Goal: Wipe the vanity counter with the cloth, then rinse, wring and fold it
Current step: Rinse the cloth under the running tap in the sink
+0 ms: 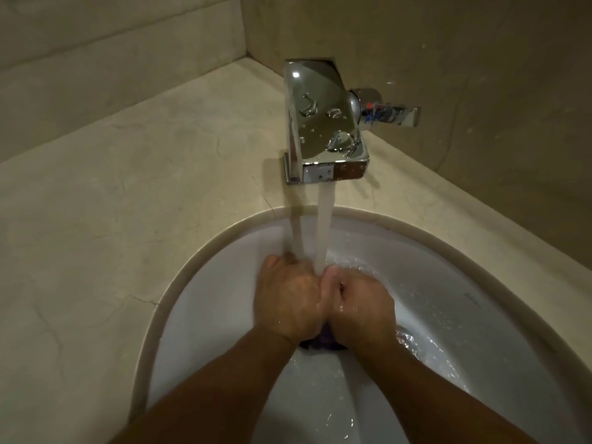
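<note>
Both hands, left hand (286, 296) and right hand (363, 304), press together, clamped around a purple cloth (324, 340). The chrome faucet (323, 123) streams water over them into the white sink (448, 283).

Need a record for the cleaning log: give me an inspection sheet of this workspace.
Surface: beige stone vanity counter, faintly veined.
Job's things: purple cloth, bunched between the hands, mostly hidden, under running water.
Clutter: nothing seen.
Grippers: left hand and right hand both grip the cloth, pressed together over the white basin.
Cables: nothing seen.
Surroundings: chrome faucet running, droplets on top; handle on its right side; beige walls.
</note>
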### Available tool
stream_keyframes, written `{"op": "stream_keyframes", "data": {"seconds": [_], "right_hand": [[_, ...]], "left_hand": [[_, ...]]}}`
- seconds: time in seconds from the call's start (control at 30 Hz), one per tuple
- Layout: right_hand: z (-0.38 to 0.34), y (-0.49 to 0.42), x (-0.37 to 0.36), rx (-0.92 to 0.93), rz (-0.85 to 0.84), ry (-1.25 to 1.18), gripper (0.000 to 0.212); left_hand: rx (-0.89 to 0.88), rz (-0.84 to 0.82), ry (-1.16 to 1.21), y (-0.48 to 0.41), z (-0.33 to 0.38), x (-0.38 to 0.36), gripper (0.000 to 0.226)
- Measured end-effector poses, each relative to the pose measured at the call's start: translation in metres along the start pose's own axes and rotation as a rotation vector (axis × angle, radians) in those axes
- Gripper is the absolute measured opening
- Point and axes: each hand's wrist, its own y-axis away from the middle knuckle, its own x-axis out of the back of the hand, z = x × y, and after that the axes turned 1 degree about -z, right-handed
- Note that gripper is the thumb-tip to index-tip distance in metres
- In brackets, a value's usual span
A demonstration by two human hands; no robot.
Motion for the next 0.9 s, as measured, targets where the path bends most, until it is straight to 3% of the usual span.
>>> {"op": "stream_keyframes", "data": {"seconds": [0.07,0.13,0.23,0.37,0.43,0.5,0.53,0.63,0.77,0.9], "right_hand": [[-0.004,0.002,0.005,-0.017,-0.005,0.007,0.053],[-0.005,0.000,0.012,-0.035,0.054,-0.052,0.050],[-0.013,0.003,0.031,-0.062,0.193,-0.343,0.043],[-0.030,0.009,0.049,-0.051,0.320,-0.568,0.040],[-0.032,0.011,0.049,0.104,0.323,-0.381,0.038],[-0.029,0.013,0.039,0.250,0.196,-0.036,0.039],[-0.028,0.016,0.030,0.237,0.107,0.032,0.040],[-0.028,0.029,0.000,0.141,-0.021,0.091,0.039],[-0.026,0.028,-0.013,0.144,0.097,0.171,0.035],[-0.020,0.015,-0.012,0.182,0.103,0.336,0.020]], "left_hand": [[-0.055,0.016,0.100,0.003,-0.005,0.004,0.080],[-0.037,0.089,0.391,0.006,-0.005,0.012,0.046],[0.226,0.103,0.867,0.012,0.001,0.033,0.027],[0.457,-0.015,1.202,0.015,0.002,0.048,0.026],[0.390,0.080,1.090,0.017,0.001,0.045,0.020],[0.204,0.278,0.728,0.019,-0.004,0.038,0.018],[0.136,0.313,0.617,0.020,-0.006,0.034,0.022],[0.049,0.188,0.508,0.028,-0.007,0.022,0.028],[0.007,0.208,0.374,0.030,-0.015,0.001,0.049],[0.014,0.353,0.283,0.023,-0.011,-0.008,0.043]]}}
